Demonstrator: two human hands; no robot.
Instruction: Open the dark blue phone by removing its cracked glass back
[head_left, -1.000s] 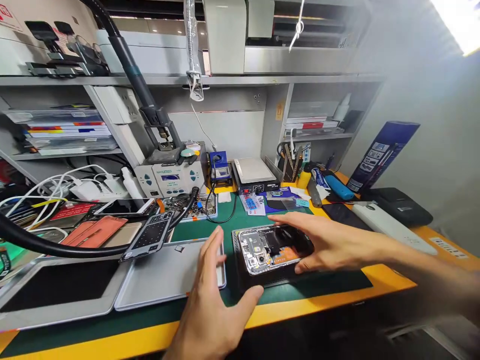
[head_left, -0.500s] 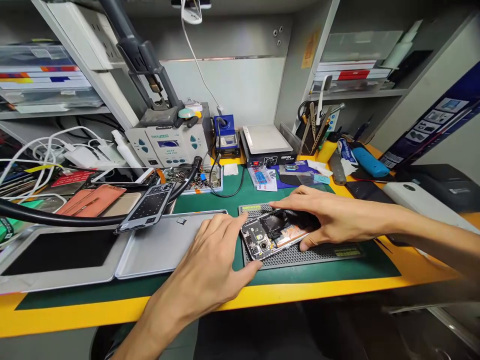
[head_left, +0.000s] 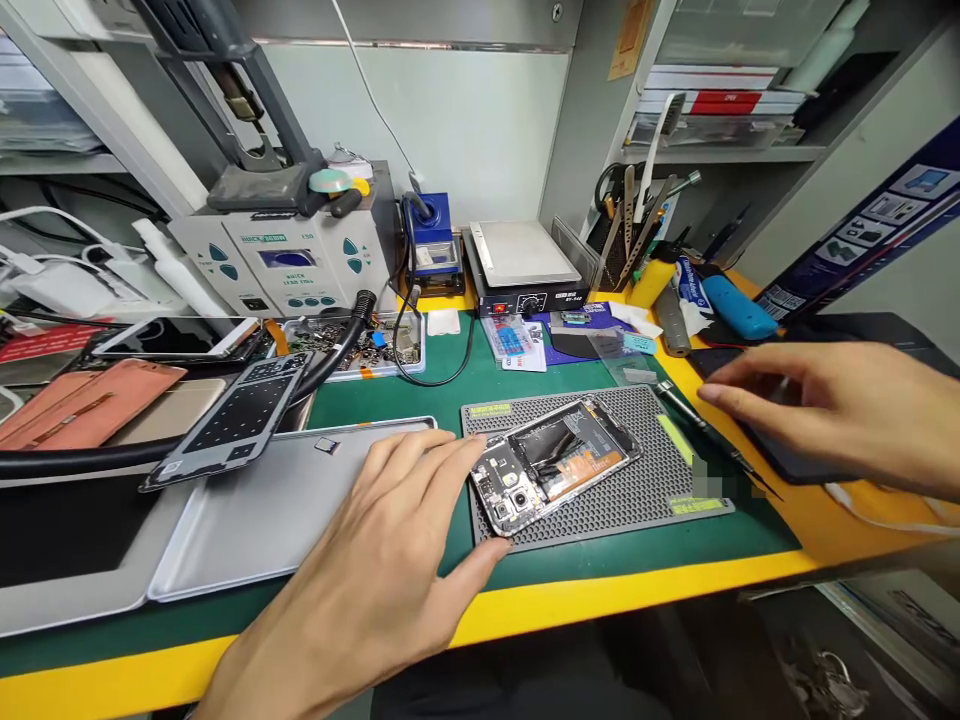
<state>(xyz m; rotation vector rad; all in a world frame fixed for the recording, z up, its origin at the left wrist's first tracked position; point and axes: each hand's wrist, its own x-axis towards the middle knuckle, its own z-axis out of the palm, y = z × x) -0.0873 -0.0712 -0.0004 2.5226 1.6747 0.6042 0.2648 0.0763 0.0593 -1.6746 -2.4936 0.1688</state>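
Note:
An opened smartphone (head_left: 570, 450) lies tilted on a grey perforated mat (head_left: 600, 520), its camera, battery and an orange flex cable exposed. My left hand (head_left: 405, 540) grips its camera end, with fingertips at the upper corner and thumb at the lower one. Off to the right, my right hand (head_left: 832, 410) hovers with slightly parted fingers and nothing visible in them. Nearest to it is a slim metal and black pen-like tool (head_left: 697, 415) lying along the mat's right side. A removed phone back panel (head_left: 232, 420) rests at left across a pale open tray (head_left: 255, 530).
Behind stand a hot-air station (head_left: 292, 260), a blue soldering station (head_left: 435, 240) and a heating plate (head_left: 525, 260). A parts tray (head_left: 401, 350) with a black hose over it sits at centre-left. A tool holder (head_left: 619, 235) and a yellow bottle (head_left: 652, 275) stand at back right.
My right hand has let go of the smartphone and moved right, beside the pen-like tool. My left hand stays at the camera end. The view has tilted down and come closer.

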